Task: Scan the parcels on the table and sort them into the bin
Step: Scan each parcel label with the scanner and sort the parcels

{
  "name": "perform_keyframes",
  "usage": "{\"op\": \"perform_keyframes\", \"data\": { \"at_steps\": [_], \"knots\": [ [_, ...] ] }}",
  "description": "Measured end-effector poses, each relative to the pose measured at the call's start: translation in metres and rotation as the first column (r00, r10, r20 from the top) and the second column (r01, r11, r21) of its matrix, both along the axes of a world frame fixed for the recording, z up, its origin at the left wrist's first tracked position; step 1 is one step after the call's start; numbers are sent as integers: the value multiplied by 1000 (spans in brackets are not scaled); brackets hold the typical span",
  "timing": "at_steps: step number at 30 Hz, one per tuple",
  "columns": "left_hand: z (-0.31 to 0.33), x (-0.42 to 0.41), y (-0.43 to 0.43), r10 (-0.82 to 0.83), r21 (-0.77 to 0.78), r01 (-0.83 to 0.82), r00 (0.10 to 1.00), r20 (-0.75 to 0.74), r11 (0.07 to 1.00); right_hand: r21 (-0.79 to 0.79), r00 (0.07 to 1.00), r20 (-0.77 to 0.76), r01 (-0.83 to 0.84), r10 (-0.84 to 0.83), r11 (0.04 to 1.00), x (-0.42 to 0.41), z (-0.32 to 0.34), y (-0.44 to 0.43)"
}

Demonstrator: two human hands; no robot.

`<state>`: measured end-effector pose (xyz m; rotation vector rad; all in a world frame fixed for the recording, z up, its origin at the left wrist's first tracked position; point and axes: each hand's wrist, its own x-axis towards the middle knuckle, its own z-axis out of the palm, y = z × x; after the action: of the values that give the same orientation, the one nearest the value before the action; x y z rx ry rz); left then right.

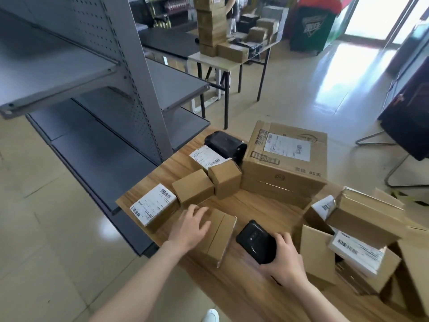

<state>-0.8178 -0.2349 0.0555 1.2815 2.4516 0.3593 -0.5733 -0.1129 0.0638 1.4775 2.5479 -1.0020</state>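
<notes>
**Cardboard up for scanning**

Gripping black scanner [255, 242] with right hand [286, 259]; resting open left hand [192, 225], fingers spread, on plain box [218, 235] at near counter [262, 206] edge. Likely next: turning box to find a label, none showing. Cannot see all of bin [315, 254] at right, parcels inside. Cannot identify black item [226, 144] beyond.

Table [255, 205]: large carton [285, 163] at far side. Left of it, a device [226, 144]; before that, a labelled box [205, 158], then two small boxes [192, 188] [225, 180] touching. Further left, a second labelled box [153, 204]. Near box [216, 235] in front, under left hand [192, 225]; scanner [255, 241] just right, in right hand [284, 259]. Open carton [315, 252] at right end, parcels [362, 219] inside.
</notes>
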Motion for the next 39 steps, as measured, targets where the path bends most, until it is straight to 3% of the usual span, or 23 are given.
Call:
{"op": "perform_keyframes", "data": {
  "at_steps": [3,5,12,17,20,26,29,34,39],
  "knots": [
    [-6,26,-7,-88,-156,86,996,-4,984,-6,1000,18,-3,3,1000,1,0,-6],
    [-16,37,-9,-41,-221,51,998,51,974,-8,1000,24,-6,6,1000,2,2,-8],
    [-17,10,-10,57,-122,-19,947,318,992,7,999,41,29,-29,1000,5,6,-9],
    [-17,-5,-16,123,11,-132,951,284,991,21,999,52,10,-11,1000,4,6,-11],
    [-15,-1,-19,204,109,-223,965,168,969,18,999,51,4,-4,1000,2,7,-13],
    [-31,14,-22,293,-1,-301,927,234,954,10,998,49,-34,33,999,-5,12,-16],
    [-34,12,-21,240,22,-251,944,225,968,49,996,36,-85,83,995,-7,14,-13],
    [-24,-1,-13,-81,-24,85,987,139,996,169,976,64,-214,206,962,-9,32,2],
    [-19,-10,-4,-130,15,130,978,165,991,251,932,211,-344,295,905,-9,51,17]
  ]
}}
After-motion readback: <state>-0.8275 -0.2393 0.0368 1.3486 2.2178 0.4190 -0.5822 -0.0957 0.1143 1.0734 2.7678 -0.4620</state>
